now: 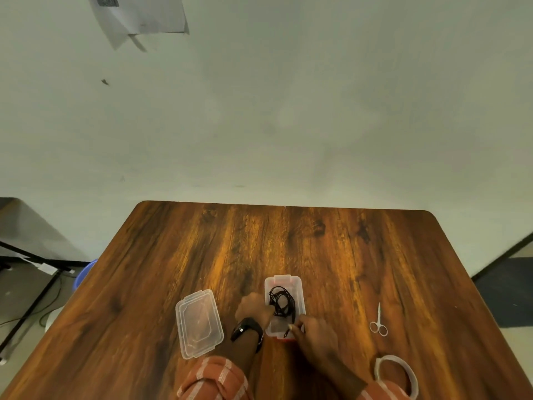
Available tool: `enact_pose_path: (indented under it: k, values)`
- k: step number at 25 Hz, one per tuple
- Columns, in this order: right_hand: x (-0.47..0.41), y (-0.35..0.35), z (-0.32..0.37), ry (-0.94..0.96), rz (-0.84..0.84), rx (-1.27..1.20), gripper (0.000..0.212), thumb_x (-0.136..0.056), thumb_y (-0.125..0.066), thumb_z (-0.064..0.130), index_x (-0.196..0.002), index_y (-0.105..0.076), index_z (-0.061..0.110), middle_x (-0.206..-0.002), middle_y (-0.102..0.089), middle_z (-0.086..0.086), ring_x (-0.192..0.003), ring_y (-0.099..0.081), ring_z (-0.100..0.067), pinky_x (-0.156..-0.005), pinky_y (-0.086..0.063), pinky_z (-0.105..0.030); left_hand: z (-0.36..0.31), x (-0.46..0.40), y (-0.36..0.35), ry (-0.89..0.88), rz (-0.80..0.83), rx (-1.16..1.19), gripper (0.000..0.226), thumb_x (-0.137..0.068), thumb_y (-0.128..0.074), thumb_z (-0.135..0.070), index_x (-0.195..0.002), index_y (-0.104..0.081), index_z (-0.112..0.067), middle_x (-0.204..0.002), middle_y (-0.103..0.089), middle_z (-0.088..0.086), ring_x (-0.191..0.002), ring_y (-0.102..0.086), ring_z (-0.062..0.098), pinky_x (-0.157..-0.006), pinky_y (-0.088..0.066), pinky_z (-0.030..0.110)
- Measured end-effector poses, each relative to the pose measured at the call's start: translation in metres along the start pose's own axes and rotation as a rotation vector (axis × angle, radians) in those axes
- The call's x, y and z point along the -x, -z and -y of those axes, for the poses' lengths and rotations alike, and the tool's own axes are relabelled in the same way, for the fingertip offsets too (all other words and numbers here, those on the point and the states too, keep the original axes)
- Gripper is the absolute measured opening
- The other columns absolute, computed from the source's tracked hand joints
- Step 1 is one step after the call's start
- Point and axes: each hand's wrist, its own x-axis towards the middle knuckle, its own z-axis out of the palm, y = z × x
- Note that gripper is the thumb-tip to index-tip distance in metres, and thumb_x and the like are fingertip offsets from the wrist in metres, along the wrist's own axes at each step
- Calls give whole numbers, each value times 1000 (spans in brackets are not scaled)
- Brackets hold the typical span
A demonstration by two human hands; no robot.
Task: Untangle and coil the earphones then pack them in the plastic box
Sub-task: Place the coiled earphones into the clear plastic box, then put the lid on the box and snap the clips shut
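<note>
A small clear plastic box (298, 287) with red clips sits on the wooden table near the front middle. The black earphones (281, 302) lie coiled inside it. My left hand (253, 308), with a black watch on the wrist, rests against the box's left side and touches the cable. My right hand (315, 333) is at the box's near right corner, its fingertips pinching the end of the earphone cable at the near end of the box. The box's clear lid (199, 323) lies flat on the table to the left.
Small white-handled scissors (378, 321) lie to the right of the box. A roll of clear tape (396, 373) sits at the front right beside my right sleeve. The table (288, 241) stands against a pale wall; cables and a black frame are on the floor at left.
</note>
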Motion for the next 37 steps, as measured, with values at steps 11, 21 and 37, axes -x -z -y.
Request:
enact_pose_path:
  k: [11,21,37]
  values:
    - [53,24,-59,-204,-209,-332,4,-89,-68,33,-90,-65,32,-88,-68,12,-87,-66,-10,-78,-50,-27,46,51,25,-81,-345,-271,47,-89,-56,-46,-115,-63,-7,-113,-68,16,-102,-64,35,-89,-51,48]
    - [49,-5,-16,252,-67,285,43,-99,-36,47,-137,-53,36,-142,-44,2,-130,-39,-17,-106,-39,-34,144,84,28,-203,-201,-551,35,-98,-41,-19,-130,-56,-20,-135,-58,2,-120,-54,23,-108,-43,42]
    - [25,0,17,72,-93,183,22,-95,-55,32,-113,-68,32,-125,-66,6,-121,-53,-17,-104,-37,-35,50,107,114,-467,-423,146,23,-96,-61,-24,-118,-60,-20,-107,-64,-7,-94,-63,13,-79,-48,26]
